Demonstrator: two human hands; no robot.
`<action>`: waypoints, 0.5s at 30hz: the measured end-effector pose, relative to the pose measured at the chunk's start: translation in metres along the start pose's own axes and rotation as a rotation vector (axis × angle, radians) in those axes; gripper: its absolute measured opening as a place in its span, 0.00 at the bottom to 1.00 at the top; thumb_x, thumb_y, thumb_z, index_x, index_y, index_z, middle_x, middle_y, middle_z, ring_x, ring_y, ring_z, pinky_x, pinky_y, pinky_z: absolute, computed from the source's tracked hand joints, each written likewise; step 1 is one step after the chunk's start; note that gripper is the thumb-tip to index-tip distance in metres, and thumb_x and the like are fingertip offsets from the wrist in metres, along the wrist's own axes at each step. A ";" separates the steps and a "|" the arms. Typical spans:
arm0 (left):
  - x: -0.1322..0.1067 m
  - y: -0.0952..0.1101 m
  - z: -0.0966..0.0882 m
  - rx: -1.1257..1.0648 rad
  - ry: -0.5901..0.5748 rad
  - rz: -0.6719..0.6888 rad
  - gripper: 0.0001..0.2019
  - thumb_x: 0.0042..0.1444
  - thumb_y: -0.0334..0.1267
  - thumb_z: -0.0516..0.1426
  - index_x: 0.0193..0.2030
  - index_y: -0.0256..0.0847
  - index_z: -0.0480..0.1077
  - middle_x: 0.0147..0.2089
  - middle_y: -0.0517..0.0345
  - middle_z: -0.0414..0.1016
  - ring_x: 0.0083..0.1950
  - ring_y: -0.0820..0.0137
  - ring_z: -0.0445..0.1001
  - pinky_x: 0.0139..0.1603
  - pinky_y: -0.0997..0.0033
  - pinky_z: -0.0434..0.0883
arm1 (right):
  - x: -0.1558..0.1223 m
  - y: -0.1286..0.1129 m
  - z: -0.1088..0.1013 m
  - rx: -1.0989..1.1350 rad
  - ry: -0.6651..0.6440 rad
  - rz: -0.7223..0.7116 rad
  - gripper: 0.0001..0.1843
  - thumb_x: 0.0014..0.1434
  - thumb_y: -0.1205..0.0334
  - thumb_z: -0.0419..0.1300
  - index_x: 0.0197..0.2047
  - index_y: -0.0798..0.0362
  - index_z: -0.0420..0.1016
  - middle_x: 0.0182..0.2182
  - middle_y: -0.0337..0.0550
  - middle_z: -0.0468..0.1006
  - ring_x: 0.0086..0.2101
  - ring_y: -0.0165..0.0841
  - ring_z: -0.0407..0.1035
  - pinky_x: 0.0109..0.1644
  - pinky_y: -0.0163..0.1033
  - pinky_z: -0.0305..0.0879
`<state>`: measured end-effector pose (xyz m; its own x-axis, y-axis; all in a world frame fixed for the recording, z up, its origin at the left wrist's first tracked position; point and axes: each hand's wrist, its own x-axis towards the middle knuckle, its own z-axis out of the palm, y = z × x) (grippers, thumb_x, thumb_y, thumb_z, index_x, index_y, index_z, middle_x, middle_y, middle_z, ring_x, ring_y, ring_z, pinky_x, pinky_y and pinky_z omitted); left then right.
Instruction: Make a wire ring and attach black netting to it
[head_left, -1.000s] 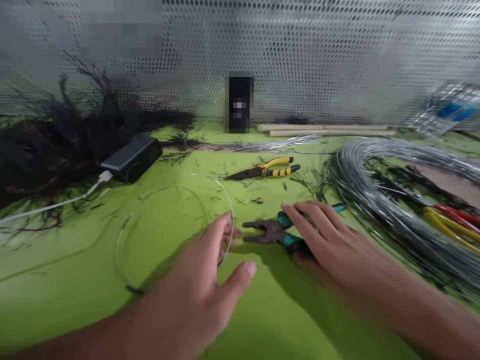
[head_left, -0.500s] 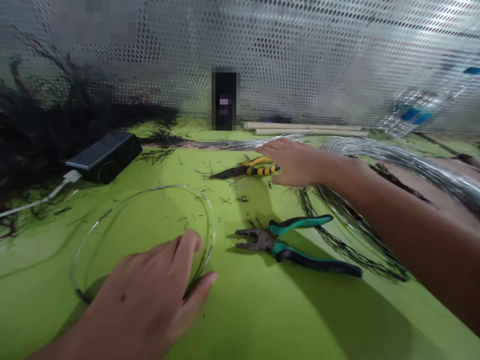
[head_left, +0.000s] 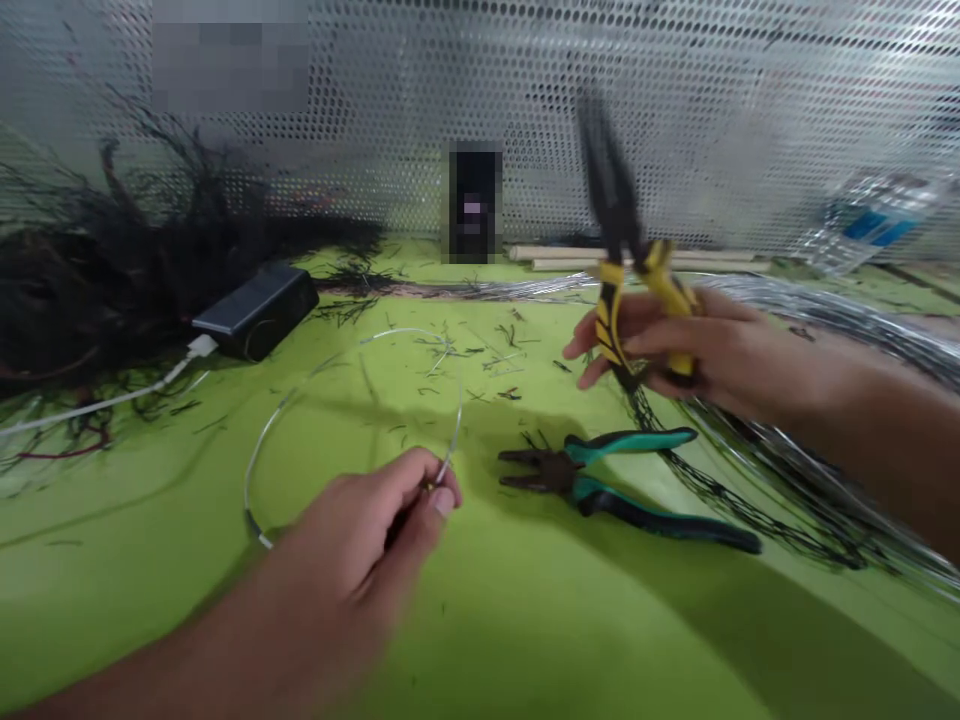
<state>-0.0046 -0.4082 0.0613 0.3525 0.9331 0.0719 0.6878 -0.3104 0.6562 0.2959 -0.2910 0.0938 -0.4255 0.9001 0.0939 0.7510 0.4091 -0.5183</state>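
Observation:
My right hand (head_left: 690,350) grips the yellow-handled long-nose pliers (head_left: 622,260) and holds them upright above the table, jaws pointing up. My left hand (head_left: 367,530) pinches a thin wire ring (head_left: 360,350) at its near edge; the ring lies partly lifted on the green table (head_left: 525,620). Teal-handled combination pliers (head_left: 622,480) lie on the table between my two hands, jaws toward the left hand.
A large coil of silver wire (head_left: 825,330) lies at the right. A heap of black fibres (head_left: 90,270) fills the left, with a black power bank (head_left: 255,310) and white cable beside it. A perforated metal screen (head_left: 675,120) closes the back. A plastic bottle (head_left: 877,220) stands far right.
My right hand has picked up the yellow pliers from the table and raised them upright. My left hand has closed from flat on the table to a pinch on the wire ring.

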 end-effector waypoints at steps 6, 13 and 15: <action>0.006 -0.001 -0.013 0.070 0.262 0.183 0.11 0.72 0.38 0.51 0.38 0.45 0.72 0.19 0.71 0.65 0.18 0.78 0.64 0.19 0.76 0.57 | -0.042 -0.046 0.007 0.502 -0.098 0.072 0.36 0.64 0.77 0.34 0.65 0.54 0.71 0.50 0.52 0.86 0.38 0.40 0.84 0.24 0.39 0.75; 0.001 0.007 -0.019 -0.002 0.317 0.158 0.10 0.74 0.37 0.50 0.43 0.45 0.73 0.20 0.73 0.61 0.17 0.79 0.60 0.17 0.79 0.56 | -0.061 -0.051 0.071 0.694 0.101 0.036 0.27 0.69 0.60 0.57 0.70 0.46 0.67 0.65 0.53 0.75 0.60 0.50 0.75 0.61 0.62 0.76; -0.001 0.007 -0.018 -0.038 0.365 0.152 0.11 0.74 0.36 0.50 0.43 0.45 0.72 0.21 0.72 0.61 0.18 0.80 0.60 0.17 0.79 0.56 | -0.064 -0.051 0.085 0.279 0.286 -0.051 0.35 0.69 0.63 0.58 0.77 0.49 0.58 0.70 0.57 0.67 0.68 0.53 0.65 0.67 0.65 0.70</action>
<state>-0.0112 -0.4082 0.0793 0.1950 0.8824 0.4281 0.6186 -0.4494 0.6445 0.2421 -0.3822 0.0419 -0.2716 0.9012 0.3379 0.5502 0.4334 -0.7138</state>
